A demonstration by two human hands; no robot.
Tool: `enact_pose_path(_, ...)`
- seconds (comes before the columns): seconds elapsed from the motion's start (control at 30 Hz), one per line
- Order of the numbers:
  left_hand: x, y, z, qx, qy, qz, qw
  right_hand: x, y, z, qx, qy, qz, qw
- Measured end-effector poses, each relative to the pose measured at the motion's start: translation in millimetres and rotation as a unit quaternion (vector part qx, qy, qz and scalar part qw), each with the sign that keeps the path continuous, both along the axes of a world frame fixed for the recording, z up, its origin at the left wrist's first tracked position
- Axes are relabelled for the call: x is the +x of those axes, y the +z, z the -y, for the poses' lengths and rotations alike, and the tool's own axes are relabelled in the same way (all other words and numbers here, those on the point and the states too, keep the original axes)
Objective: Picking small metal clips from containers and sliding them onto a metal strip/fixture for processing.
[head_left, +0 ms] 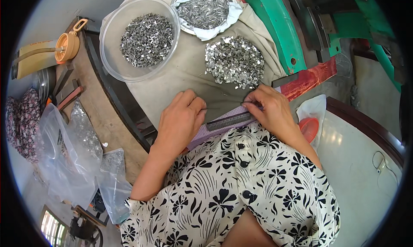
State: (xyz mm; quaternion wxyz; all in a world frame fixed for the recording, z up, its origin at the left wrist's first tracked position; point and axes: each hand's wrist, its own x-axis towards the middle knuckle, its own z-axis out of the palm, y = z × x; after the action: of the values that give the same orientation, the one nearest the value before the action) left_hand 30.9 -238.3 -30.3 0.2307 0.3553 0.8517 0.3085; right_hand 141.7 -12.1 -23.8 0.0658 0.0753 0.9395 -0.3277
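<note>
Along the near edge of a drab grey-green cloth (172, 87), both my hands are at work, palms down. Left grip (183, 116): fingers curled, thumb tucked by the index finger; can't tell if anything is in it. Right grip (271, 107): thumb and index fingertips brought close together at the cloth; any piece between them is too small or hidden to tell. Between the hands, nearer my body, a long dark ridged strip (228, 122) lies slantwise on a purple-and-white checked surface (202, 135).

Just beyond my right grip, a loose heap of small flat silver metal pieces (234, 62) sits on the cloth; a few tiny silver slivers (224, 94) lie apart from it, nearer me. Farther off to the left, a round clear plastic tub (110, 68) holds small grey metal pieces (147, 39). Beside it, a round bowl lined with white plastic (234, 12) holds slim shiny metal parts (203, 8). Green-painted metal frame (269, 27) at right; brown worktop (101, 85) at left.
</note>
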Motion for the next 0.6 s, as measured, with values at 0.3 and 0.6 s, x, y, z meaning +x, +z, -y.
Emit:
enact_pose_path(0.3, 2.9, -1.8, 3.8, 0.022, -0.011, -0.031, 0.999, -12.0, 0.6, 10.2, -0.061, 0.0, -0.069, 0.996)
enact_pose_path(0.6, 4.9, -2.6, 4.4, 0.023, -0.002, -0.047, 0.999, -40.1, -16.4, 14.4, 0.024, 0.102, -0.151, 0.983)
